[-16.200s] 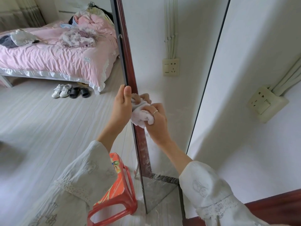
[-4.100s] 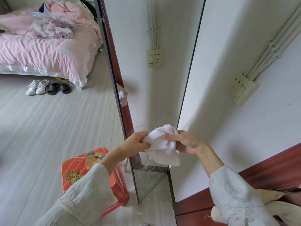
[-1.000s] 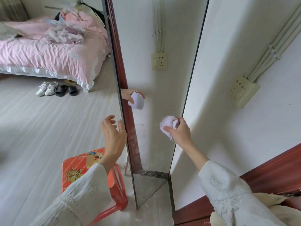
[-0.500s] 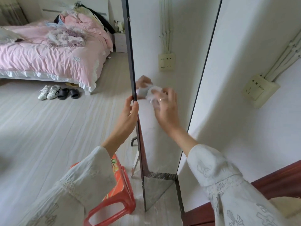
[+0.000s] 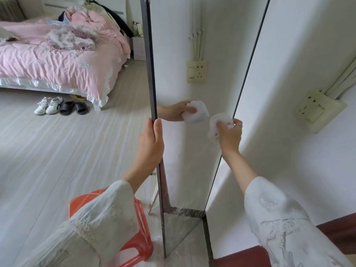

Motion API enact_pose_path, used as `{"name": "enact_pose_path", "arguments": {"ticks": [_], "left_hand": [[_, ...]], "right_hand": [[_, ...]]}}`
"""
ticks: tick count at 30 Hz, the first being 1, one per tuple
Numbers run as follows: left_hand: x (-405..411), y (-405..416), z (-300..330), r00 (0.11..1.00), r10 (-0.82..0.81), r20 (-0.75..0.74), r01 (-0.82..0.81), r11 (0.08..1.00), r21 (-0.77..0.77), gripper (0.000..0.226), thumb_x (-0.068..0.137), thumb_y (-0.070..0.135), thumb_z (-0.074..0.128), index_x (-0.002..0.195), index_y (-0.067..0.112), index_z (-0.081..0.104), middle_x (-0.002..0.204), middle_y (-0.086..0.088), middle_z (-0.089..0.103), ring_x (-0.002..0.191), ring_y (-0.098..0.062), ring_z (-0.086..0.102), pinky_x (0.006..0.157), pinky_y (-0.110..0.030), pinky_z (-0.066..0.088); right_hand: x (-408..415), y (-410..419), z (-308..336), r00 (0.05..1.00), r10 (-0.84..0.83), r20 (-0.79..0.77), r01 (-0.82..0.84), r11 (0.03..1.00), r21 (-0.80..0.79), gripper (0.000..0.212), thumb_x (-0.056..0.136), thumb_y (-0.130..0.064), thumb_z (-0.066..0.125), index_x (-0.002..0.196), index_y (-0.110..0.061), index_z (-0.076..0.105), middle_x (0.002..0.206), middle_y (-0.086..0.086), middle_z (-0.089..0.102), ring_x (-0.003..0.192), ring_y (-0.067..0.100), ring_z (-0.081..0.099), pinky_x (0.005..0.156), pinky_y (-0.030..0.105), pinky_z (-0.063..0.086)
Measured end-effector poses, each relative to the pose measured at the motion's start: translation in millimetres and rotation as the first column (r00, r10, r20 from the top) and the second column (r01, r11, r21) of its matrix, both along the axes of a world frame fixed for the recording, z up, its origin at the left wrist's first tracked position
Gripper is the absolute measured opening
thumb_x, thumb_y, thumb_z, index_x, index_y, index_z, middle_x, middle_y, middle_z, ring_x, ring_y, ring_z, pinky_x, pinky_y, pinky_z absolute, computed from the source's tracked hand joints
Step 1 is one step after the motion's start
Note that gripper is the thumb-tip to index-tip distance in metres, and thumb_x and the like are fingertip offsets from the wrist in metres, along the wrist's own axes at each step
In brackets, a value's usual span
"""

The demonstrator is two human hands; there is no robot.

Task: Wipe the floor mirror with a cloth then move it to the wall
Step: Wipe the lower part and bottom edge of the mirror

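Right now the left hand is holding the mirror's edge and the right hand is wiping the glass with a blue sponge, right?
Not quite. In the head view the right hand wipes with a white cloth, not a blue sponge. The left hand does grip the mirror edge.

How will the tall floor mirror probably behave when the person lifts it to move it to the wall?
The floor mirror is tall and narrow, so it may tip or swing easily. Its glass face looks fragile, and the thin edge under the left hand could slip. The right hand grips the cloth, so it probably cannot help yet.
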State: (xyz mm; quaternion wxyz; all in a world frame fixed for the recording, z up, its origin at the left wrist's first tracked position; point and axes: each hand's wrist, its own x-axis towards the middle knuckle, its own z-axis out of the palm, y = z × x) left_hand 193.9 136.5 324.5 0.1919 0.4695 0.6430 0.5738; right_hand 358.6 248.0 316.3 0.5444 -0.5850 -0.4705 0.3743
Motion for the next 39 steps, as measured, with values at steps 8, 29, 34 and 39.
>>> {"name": "enact_pose_path", "arguments": {"ticks": [8,29,34,39], "left_hand": [[14.1,13.2,-13.4,0.993,0.114,-0.017,-0.112,0.988,0.102,0.026,0.099,0.03,0.02,0.091,0.011,0.037,0.067,0.005,0.039,0.057,-0.003,0.04,0.055,-0.014,0.036],[14.1,30.4,-27.7,0.974,0.227,-0.012,-0.213,0.93,0.298,0.026,0.097,0.029,0.022,0.072,0.025,0.028,0.056,0.009,0.029,0.051,-0.002,0.037,0.049,-0.016,0.031],[16.3,34.4,-29.7,0.967,0.254,-0.021,-0.232,0.912,0.337,0.027,0.092,0.043,0.018,0.072,0.027,0.026,0.053,0.008,0.027,0.049,-0.004,0.037,0.047,-0.018,0.03],[14.9,33.6,-30.9,0.968,0.249,-0.026,-0.227,0.915,0.333,0.028,0.098,0.033,0.017,0.073,0.028,0.028,0.053,0.01,0.028,0.047,-0.003,0.036,0.046,-0.02,0.029]], "right_hand": [[-20.5,29.5,-54.0,0.985,-0.064,-0.161,0.079,0.993,0.089,0.04,0.088,-0.013,0.058,0.121,-0.005,0.036,0.101,0.0,0.049,0.084,0.011,0.053,0.061,0.001,0.041],[7.8,74.2,-143.3,0.96,-0.268,-0.081,0.252,0.953,-0.17,0.028,0.083,-0.019,0.056,0.104,-0.006,0.042,0.1,0.014,0.056,0.088,0.027,0.058,0.056,0.016,0.045],[29.7,61.5,-192.5,0.947,-0.32,0.008,0.283,0.823,-0.492,0.049,0.083,-0.021,0.061,0.121,0.003,0.041,0.118,0.022,0.051,0.11,0.036,0.055,0.077,0.033,0.045],[32.4,84.4,-118.8,0.878,-0.456,-0.146,0.432,0.886,-0.167,0.048,0.089,-0.026,0.054,0.13,-0.004,0.041,0.114,0.014,0.056,0.101,0.022,0.056,0.081,0.027,0.044]]}}
